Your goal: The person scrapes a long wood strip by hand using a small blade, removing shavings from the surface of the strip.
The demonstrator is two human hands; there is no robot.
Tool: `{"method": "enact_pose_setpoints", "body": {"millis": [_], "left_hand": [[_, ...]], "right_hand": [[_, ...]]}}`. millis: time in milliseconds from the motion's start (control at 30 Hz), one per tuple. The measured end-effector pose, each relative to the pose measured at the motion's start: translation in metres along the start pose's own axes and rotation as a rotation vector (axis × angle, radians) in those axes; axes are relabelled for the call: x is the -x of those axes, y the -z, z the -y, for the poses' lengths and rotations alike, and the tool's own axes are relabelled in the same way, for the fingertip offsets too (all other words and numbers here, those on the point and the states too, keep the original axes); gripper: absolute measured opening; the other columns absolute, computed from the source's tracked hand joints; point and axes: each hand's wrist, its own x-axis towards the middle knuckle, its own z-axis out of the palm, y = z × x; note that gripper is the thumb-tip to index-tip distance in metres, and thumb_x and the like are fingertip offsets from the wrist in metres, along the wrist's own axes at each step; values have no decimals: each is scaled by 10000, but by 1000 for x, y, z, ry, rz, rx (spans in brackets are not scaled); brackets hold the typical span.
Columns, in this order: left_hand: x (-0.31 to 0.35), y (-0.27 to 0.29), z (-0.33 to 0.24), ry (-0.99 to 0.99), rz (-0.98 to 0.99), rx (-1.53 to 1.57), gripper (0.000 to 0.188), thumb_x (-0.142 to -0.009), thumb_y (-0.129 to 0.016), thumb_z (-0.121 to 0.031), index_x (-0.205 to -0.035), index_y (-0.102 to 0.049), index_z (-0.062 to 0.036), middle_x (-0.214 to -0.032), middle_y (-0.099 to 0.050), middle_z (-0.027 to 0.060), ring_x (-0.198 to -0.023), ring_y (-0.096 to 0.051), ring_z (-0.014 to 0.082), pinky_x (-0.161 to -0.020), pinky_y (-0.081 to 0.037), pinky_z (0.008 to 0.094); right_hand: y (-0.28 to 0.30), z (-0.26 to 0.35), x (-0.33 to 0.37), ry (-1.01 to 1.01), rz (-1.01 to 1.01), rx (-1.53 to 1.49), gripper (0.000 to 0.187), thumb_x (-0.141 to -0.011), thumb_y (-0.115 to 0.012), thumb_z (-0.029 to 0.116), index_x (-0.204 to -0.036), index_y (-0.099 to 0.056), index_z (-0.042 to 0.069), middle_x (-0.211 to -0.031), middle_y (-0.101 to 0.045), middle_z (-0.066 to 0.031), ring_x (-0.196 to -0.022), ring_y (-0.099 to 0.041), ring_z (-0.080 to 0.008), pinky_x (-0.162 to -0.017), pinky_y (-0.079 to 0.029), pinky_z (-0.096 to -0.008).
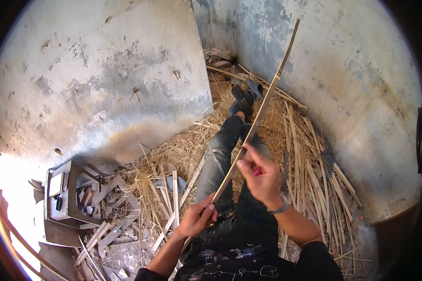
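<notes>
A long, narrow strip of bamboo or wood (pixel 267 99) slants across my lap and legs, its far end raised towards the wall. My left hand (pixel 198 218) is closed around its lower part, thumb on top. Farther up, my right hand (pixel 263 182) is beside the strip, fingers bent, with thumb and forefinger close to its edge. A small pink thing (pixel 257 172) shows in the right hand; most of it is hidden by the fingers, so its kind cannot be made out. Whether the right fingertips touch the strip is unclear.
My outstretched legs (pixel 215 154) lie over straw-like shavings (pixel 173 140). Many long strips (pixel 309 164) lie along the right wall. At left, an open wooden box (pixel 61 215) stands among scraps. Stone or brick rubble (pixel 222 58) fills the far corner, beside weathered walls (pixel 103 70).
</notes>
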Motion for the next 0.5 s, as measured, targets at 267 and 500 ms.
{"method": "enact_pose_setpoints", "body": {"millis": [267,500], "left_hand": [[0,-6,16,-42,-85,44,488,-1077,-548,-121,-1543,-450,-13,-787,-629,-5,-748,-559,51,-671,-449,214],[8,0,40,0,-197,179,446,-1009,-660,-59,-1442,-573,5,-814,-693,14,-752,-604,53,-702,-493,218]], "right_hand": [[-10,-22,21,214,37,161,414,-936,-684,17,-1347,-682,61,-793,-688,-129,-619,-656,-190,-553,-501,-319],[22,-34,-40,268,-4,393,544,-848,-629,-120,-1350,-689,79,-725,-662,-123,-603,-651,-193,-569,-510,-318]]}}
